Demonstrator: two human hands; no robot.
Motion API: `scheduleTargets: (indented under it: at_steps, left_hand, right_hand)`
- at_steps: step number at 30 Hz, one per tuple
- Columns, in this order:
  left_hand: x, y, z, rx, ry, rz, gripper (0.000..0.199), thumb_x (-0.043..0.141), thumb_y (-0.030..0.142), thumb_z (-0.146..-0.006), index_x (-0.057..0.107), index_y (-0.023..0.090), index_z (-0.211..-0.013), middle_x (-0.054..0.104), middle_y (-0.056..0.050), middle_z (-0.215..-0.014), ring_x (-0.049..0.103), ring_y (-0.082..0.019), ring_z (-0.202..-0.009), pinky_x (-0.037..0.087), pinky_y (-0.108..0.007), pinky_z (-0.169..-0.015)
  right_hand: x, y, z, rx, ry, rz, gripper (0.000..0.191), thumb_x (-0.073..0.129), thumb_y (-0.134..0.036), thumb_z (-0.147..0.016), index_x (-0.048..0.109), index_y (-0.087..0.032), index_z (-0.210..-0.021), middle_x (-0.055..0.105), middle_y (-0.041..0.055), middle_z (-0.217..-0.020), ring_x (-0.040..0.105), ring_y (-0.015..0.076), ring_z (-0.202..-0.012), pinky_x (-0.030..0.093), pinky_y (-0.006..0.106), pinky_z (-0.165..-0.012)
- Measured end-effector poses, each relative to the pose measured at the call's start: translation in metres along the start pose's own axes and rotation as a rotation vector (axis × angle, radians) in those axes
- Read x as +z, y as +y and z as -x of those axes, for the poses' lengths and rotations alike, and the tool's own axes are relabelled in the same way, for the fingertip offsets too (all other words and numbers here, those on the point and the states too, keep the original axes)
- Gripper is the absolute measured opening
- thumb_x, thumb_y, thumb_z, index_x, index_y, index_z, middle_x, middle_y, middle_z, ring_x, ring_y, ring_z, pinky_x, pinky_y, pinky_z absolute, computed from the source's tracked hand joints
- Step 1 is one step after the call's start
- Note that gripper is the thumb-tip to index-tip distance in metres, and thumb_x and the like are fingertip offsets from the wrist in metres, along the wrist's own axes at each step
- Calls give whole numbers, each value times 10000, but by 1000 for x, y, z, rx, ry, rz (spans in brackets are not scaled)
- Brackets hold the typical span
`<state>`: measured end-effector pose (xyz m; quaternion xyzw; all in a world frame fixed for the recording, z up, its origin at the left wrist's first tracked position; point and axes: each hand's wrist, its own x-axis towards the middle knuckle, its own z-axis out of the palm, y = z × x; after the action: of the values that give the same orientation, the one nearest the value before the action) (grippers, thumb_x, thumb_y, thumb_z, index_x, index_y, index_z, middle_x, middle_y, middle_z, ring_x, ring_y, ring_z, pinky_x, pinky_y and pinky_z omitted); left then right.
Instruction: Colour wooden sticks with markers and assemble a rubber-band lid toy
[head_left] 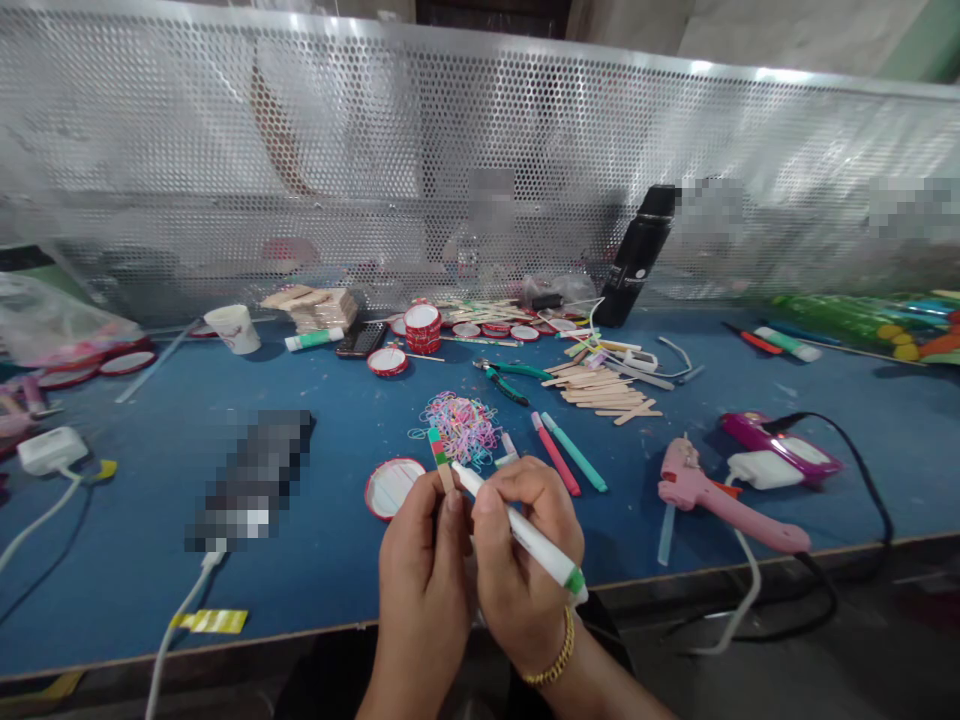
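Upright between the fingers of my left hand (425,570) is a wooden stick (442,462) with green and red bands on its upper part. My right hand (525,560) grips a white marker (541,548) with a green end, its tip close to the stick. Just behind my hands lies a pile of colourful rubber bands (461,425). A round red-rimmed lid (394,488) rests to the left of the stick. Right of the pile are a red marker (556,455) and a teal marker (574,452).
A pink glue gun (720,505) with cables lies at the right, beside a purple device (802,445). Farther back are wooden sticks (604,390), teal-handled pliers (506,380), a black bottle (637,260) and a paper cup (234,330). A blurred phone (259,475) lies left.
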<state>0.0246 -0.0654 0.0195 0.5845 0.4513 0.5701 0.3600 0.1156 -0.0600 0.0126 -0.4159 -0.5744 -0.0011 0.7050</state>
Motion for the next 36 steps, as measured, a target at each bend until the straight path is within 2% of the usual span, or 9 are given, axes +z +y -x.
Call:
scheduleTargets:
  at_steps: [10,17,25,32,36]
  left_hand:
    - [2,1,0,-11,0,27,251,562,331,-1002,588,224,-776,585,23,-702,509,-129,-627,443,-212,-566]
    - [0,-1,-1,8,-2,10,244,553,357,-1027,622,228,-831,597,26,-711,525,-129,-638,450,-213,-582]
    - [1,1,1,-21,6,39,262,577,345,-1002,592,220,-772,581,22,-690,505,-129,-615,443,-212,-557]
    - [-1,-1,0,-7,-7,32,238,563,356,-1026,633,223,-841,606,14,-721,529,-137,-645,454,-221,-582]
    - [0,0,0,-7,-6,56,248,573,347,-1018,623,221,-810,607,16,-720,521,-133,-641,451,-215,-578]
  right_hand:
    - [-2,-2,-1,-51,-60,-9,100,558,-142,-953,538,-230,-910,615,-22,-782,612,149,-720,517,372,-742]
    - [0,-1,0,-16,17,6,114,562,-128,-958,549,-229,-906,605,-17,-790,610,148,-707,513,360,-726]
    - [-2,-2,-1,-40,-57,-20,93,571,-145,-949,546,-232,-924,621,-15,-804,624,155,-731,526,375,-745]
    - [1,-1,0,-10,18,-6,108,555,-128,-958,549,-229,-920,609,-17,-806,610,143,-707,511,358,-722]
    - [-1,-2,-1,-24,-25,-33,99,563,-135,-956,541,-229,-931,614,-25,-808,612,138,-715,513,359,-742]
